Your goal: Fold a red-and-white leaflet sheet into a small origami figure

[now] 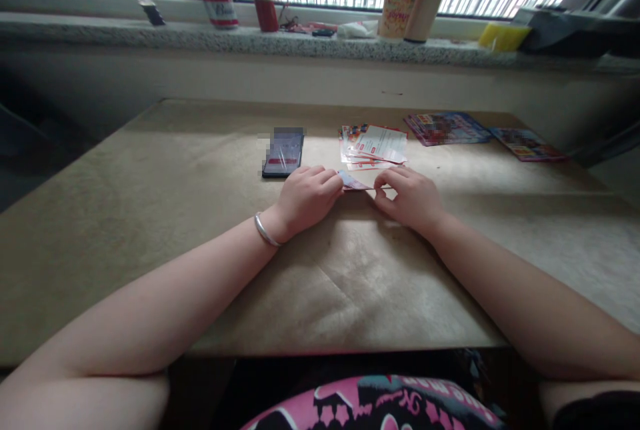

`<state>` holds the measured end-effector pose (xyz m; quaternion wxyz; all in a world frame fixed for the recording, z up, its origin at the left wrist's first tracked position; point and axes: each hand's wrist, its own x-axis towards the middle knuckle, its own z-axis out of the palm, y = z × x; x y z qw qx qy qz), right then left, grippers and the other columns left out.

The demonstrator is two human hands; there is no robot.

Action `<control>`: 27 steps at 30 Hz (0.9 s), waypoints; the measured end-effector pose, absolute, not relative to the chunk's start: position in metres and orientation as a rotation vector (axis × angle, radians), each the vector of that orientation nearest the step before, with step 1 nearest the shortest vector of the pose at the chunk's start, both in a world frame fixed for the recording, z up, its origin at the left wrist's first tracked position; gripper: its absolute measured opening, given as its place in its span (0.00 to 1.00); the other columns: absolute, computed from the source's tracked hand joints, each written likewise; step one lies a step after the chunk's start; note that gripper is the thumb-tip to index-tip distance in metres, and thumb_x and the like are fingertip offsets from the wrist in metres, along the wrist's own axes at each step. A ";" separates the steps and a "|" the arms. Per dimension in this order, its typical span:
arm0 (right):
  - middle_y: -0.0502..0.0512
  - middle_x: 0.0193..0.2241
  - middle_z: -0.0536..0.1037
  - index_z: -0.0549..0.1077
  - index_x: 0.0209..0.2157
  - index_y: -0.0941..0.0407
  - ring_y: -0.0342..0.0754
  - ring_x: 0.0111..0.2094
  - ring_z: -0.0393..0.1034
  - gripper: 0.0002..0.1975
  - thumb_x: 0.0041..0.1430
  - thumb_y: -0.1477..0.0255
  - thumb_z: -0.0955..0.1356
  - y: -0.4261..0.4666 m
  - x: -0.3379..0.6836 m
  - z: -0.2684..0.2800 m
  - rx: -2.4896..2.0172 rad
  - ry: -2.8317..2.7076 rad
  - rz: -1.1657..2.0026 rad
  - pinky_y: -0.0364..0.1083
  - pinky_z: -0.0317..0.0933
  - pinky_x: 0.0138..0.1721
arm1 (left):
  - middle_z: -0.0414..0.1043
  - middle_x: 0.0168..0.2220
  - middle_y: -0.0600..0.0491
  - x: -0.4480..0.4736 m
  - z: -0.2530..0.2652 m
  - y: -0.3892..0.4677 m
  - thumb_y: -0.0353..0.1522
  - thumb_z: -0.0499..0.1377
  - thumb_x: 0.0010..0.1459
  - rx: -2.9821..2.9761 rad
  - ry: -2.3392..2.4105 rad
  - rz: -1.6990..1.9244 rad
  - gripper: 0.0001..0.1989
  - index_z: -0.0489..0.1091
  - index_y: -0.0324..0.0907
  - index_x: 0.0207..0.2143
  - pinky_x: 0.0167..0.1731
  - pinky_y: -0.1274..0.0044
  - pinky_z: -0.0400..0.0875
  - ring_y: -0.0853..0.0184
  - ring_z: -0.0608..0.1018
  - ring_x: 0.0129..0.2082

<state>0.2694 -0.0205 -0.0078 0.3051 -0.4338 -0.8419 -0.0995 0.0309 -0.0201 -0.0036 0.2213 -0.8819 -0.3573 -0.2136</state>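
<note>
Between my hands, low over the table, is a thin card (354, 181) with a bluish-pink face, seen nearly edge-on. My left hand (311, 193) is closed on its left end, and a silver bangle sits on that wrist. My right hand (409, 195) pinches the right end between thumb and fingers. Just beyond the hands lies a loose pile of white printed cards (377, 145) with red edges. A dark phone (284, 153) lies flat beyond my left hand, its screen partly blurred out.
Colourful packets (446, 129) lie stacked at the table's back right, with another packet pile (527, 144) beside them. The pale table (150, 217) reaches the wall. A red can (217, 0), a red lighter-like item (266, 11), a patterned cup (401, 0) and a yellow sponge-like block (504, 37) stand on the sill.
</note>
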 end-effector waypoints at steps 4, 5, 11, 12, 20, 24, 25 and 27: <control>0.51 0.32 0.79 0.72 0.30 0.53 0.48 0.34 0.73 0.03 0.53 0.74 0.66 -0.019 0.281 -0.006 -1.132 -2.264 -0.254 0.45 0.59 0.34 | 0.76 0.33 0.51 0.027 -0.003 -0.020 0.33 0.52 0.67 -2.461 -0.976 -0.585 0.11 0.70 0.40 0.33 0.32 0.73 0.66 0.64 0.74 0.34; 0.50 0.31 0.79 0.72 0.30 0.53 0.48 0.33 0.73 0.03 0.52 0.74 0.66 -0.018 0.283 -0.005 -1.144 -2.259 -0.248 0.44 0.59 0.33 | 0.76 0.33 0.51 0.026 -0.003 -0.020 0.33 0.52 0.67 -2.469 -0.973 -0.588 0.11 0.70 0.40 0.33 0.33 0.74 0.67 0.65 0.74 0.34; 0.50 0.31 0.79 0.72 0.30 0.53 0.45 0.30 0.72 0.03 0.52 0.73 0.66 -0.018 0.292 -0.002 -1.226 -2.205 -0.189 0.43 0.59 0.31 | 0.76 0.34 0.50 0.023 -0.004 -0.019 0.32 0.52 0.67 -2.452 -0.987 -0.626 0.11 0.71 0.40 0.33 0.31 0.74 0.67 0.64 0.74 0.34; 0.50 0.31 0.79 0.72 0.30 0.53 0.45 0.30 0.71 0.03 0.52 0.73 0.66 -0.017 0.292 -0.002 -1.234 -2.204 -0.187 0.43 0.59 0.31 | 0.76 0.34 0.50 0.022 -0.004 -0.019 0.32 0.52 0.67 -2.455 -0.988 -0.624 0.11 0.71 0.40 0.33 0.31 0.74 0.67 0.64 0.74 0.34; 0.50 0.31 0.78 0.72 0.31 0.53 0.44 0.29 0.71 0.04 0.51 0.73 0.67 -0.015 0.297 -0.004 -1.298 -2.169 -0.117 0.43 0.60 0.31 | 0.75 0.34 0.48 0.019 -0.005 -0.018 0.33 0.52 0.66 -2.458 -1.064 -0.628 0.11 0.70 0.40 0.32 0.32 0.74 0.66 0.64 0.74 0.34; 0.52 0.33 0.79 0.72 0.33 0.53 0.46 0.30 0.72 0.05 0.53 0.74 0.66 -0.018 0.291 -0.003 -1.296 -2.089 -0.075 0.45 0.62 0.32 | 0.75 0.33 0.49 0.019 -0.006 -0.016 0.34 0.52 0.67 -2.457 -1.031 -0.631 0.12 0.71 0.40 0.32 0.32 0.74 0.66 0.64 0.74 0.34; 0.53 0.34 0.79 0.72 0.33 0.53 0.47 0.33 0.73 0.05 0.54 0.74 0.65 -0.020 0.288 -0.002 -1.254 -2.091 -0.086 0.45 0.63 0.34 | 0.75 0.34 0.49 0.019 -0.006 -0.016 0.34 0.52 0.67 -2.453 -1.015 -0.644 0.12 0.71 0.40 0.32 0.32 0.74 0.66 0.65 0.74 0.34; 0.55 0.37 0.80 0.73 0.35 0.54 0.51 0.41 0.73 0.06 0.57 0.74 0.65 -0.025 0.279 0.000 -1.131 -2.134 -0.145 0.48 0.64 0.41 | 0.75 0.34 0.49 0.022 -0.006 -0.016 0.34 0.51 0.68 -2.445 -0.979 -0.663 0.13 0.71 0.40 0.32 0.32 0.74 0.65 0.65 0.74 0.33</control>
